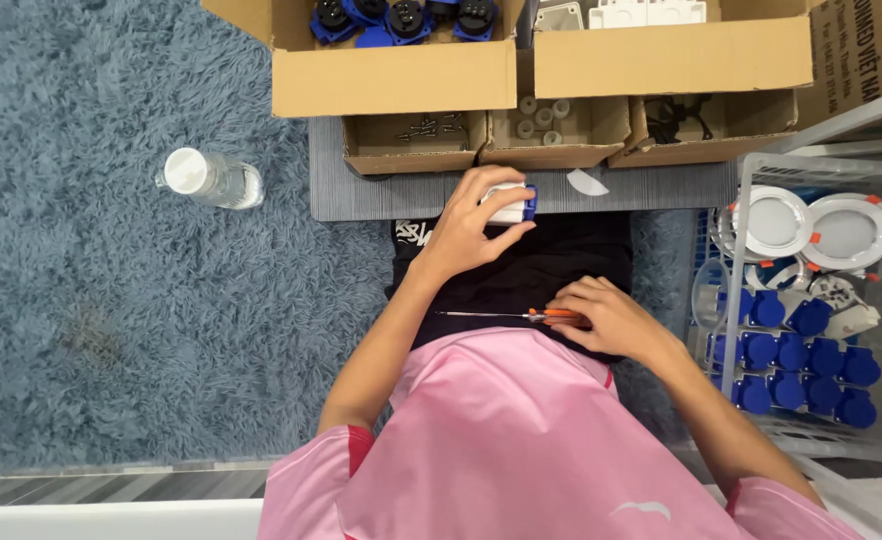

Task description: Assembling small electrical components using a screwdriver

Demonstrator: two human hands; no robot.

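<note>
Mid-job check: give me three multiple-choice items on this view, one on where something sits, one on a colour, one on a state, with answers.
1. Where is the water bottle?
A. On the grey rug, on the left side of the view
B. Inside a cardboard box
C. In the wire basket

2. What colour is the screwdriver handle?
A. Green
B. Orange
C. Black

3. What is the left hand doing?
A. Lying flat and empty
B. Holding the bottle
C. Gripping a white and blue part

Answers: 1 A, it lies on the rug away from the boxes. 2 B, orange shows by the right hand. 3 C, the fingers wrap around the part.
</note>
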